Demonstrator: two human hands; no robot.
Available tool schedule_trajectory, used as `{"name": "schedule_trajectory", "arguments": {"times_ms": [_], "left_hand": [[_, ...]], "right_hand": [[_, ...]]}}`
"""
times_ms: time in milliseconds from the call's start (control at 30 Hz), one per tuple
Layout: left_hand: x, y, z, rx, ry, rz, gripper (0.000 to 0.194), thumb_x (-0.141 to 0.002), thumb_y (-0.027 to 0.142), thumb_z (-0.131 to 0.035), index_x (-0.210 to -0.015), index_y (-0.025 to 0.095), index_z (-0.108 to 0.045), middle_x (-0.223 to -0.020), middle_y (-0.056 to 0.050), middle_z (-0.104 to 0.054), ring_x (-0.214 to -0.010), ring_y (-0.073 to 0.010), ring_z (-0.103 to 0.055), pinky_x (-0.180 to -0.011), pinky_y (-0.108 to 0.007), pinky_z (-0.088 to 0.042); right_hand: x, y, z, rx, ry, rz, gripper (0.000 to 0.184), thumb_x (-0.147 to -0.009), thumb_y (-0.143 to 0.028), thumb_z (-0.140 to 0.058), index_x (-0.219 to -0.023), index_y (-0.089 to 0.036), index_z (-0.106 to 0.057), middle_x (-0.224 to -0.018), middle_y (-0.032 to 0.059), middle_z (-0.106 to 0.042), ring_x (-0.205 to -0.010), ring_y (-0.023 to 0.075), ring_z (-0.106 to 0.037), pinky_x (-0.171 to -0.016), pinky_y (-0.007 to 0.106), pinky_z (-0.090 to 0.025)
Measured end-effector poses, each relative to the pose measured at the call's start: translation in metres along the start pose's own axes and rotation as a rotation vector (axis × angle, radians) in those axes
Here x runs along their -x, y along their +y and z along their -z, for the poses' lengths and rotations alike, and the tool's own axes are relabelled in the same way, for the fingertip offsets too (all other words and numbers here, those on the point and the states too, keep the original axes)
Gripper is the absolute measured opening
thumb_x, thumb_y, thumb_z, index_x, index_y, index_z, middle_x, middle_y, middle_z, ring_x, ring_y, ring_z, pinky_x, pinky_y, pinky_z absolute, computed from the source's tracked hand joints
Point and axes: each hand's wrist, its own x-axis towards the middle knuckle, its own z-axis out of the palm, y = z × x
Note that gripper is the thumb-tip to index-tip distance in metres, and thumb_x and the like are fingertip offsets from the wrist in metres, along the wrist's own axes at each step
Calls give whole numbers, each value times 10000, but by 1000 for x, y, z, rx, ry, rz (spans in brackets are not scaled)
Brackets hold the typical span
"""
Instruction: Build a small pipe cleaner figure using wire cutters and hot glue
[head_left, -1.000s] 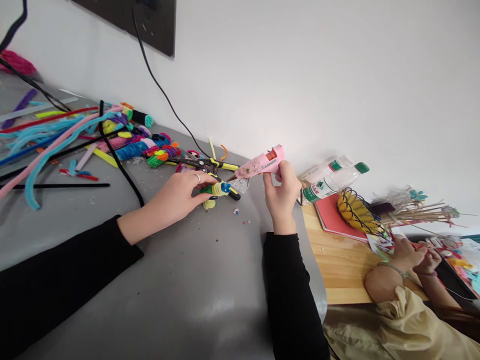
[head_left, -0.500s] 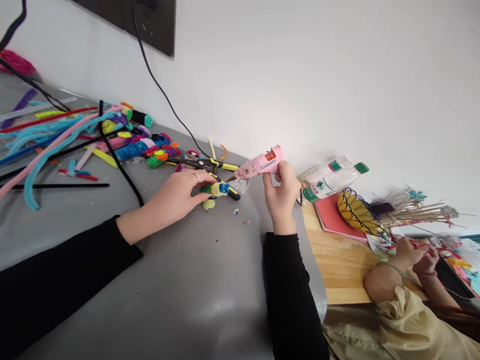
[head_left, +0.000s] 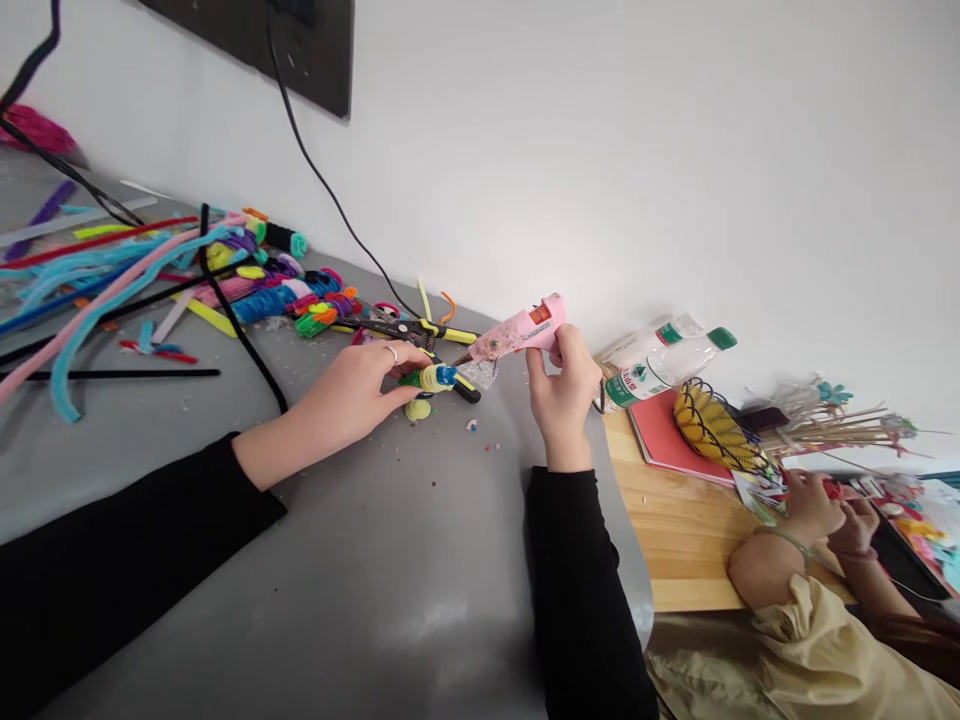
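Between the thumb and fingers of my left hand (head_left: 371,380) is a small pipe-cleaner figure (head_left: 433,378), coiled in green, pale yellow and blue. My right hand (head_left: 564,385) grips a pink hot glue gun (head_left: 521,332) by its handle. The gun's nozzle points left and down at the blue end of the figure; whether they touch I cannot tell. A pale yellow pipe-cleaner coil (head_left: 418,409) lies just under the figure. Behind my left fingers lie yellow-and-black pliers (head_left: 409,328), partly hidden by the hand.
Loose pipe cleaners (head_left: 112,270) and coiled pieces (head_left: 277,290) cover the left of the grey table (head_left: 360,580). A black cord (head_left: 322,180) hangs along the wall. Plastic bottles (head_left: 660,365) and a yellow wire basket (head_left: 712,425) are at right, near another person's hands (head_left: 825,515).
My hands, the glue gun and the pipe-cleaner figure stay almost in place. The other person's hands at right have shifted slightly.
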Motion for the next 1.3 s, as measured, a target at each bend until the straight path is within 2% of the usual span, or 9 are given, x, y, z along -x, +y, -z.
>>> {"name": "schedule_trajectory", "arguments": {"times_ms": [300,700,1033,1300], "left_hand": [[0,2,2,37,11,8,303,-825,347,-630,-1067,239,-776,-1132,-73,-829,-980,-296,-761,-920,-413,-596],[-1,3,1,28,13,8,304,-818,339,-622,-1057,238,-779,-1134,-71,-834,-985,-297,-769,-925,-413,-609],[-2,3,3,32,5,18,259,-838,312,-636,-1053,281,-777,-1148,-51,-840,-988,-302,-781,-911,-418,-625],[-2,2,2,43,24,18,251,-856,371,-662,-1055,297,-796,-1152,-42,-845,-1007,-311,-781,-947,-438,-634]], "right_hand": [[0,1,1,18,9,-20,67,-930,-181,-561,-888,-230,-543,-757,-15,-528,-684,165,-496,-684,298,-472],[0,1,0,-6,5,-43,58,-943,-208,-551,-888,-226,-559,-815,31,-612,-775,196,-602,-732,331,-522],[0,2,0,5,14,-38,59,-937,-207,-546,-884,-227,-561,-805,27,-601,-756,193,-580,-719,327,-516],[0,1,-1,4,5,-53,60,-948,-218,-540,-894,-229,-563,-811,34,-598,-766,206,-579,-732,346,-515]]}}
